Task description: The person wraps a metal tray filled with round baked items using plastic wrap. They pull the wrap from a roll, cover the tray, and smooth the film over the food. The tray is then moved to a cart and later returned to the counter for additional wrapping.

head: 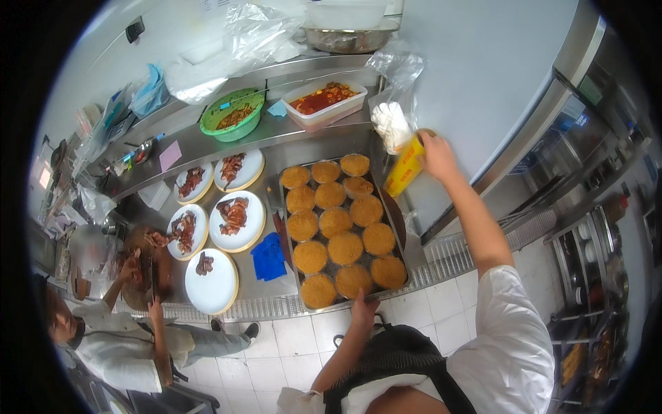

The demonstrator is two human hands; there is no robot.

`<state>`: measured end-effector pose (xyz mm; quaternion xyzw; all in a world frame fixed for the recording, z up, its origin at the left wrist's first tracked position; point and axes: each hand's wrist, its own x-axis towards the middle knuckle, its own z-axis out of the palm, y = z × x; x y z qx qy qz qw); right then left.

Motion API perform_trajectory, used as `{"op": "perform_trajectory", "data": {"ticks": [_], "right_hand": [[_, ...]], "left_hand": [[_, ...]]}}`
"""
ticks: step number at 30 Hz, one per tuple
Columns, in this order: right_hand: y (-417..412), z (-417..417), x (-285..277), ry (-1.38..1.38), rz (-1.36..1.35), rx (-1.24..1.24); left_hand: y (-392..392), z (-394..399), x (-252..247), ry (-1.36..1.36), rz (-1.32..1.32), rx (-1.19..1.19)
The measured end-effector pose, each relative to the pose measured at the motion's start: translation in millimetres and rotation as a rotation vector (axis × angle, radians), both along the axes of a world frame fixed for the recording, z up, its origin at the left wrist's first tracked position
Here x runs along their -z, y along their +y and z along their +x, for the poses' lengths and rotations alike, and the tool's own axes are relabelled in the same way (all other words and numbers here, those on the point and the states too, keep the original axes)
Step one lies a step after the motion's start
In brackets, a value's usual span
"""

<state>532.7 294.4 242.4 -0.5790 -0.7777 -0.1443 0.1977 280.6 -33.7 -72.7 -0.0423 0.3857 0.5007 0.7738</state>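
Observation:
My right hand [434, 155] grips the top end of a yellow roll [405, 168] that bears red print and leans beside the upper right of a metal baking tray. My left hand [364, 309] is at the near edge of that tray [407, 269]; whether its fingers close on the rim cannot be told. Several round portions of orange-brown crumb-like food [345, 248] in clear round containers stand in rows on the tray. A blue cloth [269, 257] lies on the steel counter just left of the tray.
White plates [211, 282] with sliced meat stand left of the cloth. A co-worker [119, 341] holds a knife at a round chopping board [161, 269]. A green basin [231, 116] and a plastic tub of red food [325, 106] stand on the shelf. A grey panel [465, 77] rises at the right.

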Motion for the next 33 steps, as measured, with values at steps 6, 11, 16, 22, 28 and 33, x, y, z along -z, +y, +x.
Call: {"op": "perform_trajectory", "data": {"ticks": [6,11,16,22,28,33], "right_hand": [[-24.1,-5.1,9.1,0.034,-0.303,0.018],[-92.5,6.0,-8.3,0.093,-0.106,-0.069],[-193.3,7.5,-92.7,0.223,-0.123,-0.017],[-279.2,44.2,-126.0,0.671,-0.248,-0.074],[-370.9,54.0,-107.9,0.973,-0.449,0.089],[-397.1,40.1,-3.1,1.270,-0.623,0.155]], "left_hand": [[3.6,1.7,-21.4,-0.017,0.058,-0.133],[1.7,-0.3,-14.0,0.048,0.081,-0.117],[19.1,-13.3,-23.0,0.087,0.147,-0.070],[28.2,-19.1,-35.3,0.142,0.074,0.078],[-0.5,-72.5,-8.0,0.343,0.188,0.544],[-54.3,-156.1,-37.3,0.379,0.212,0.759]]}}
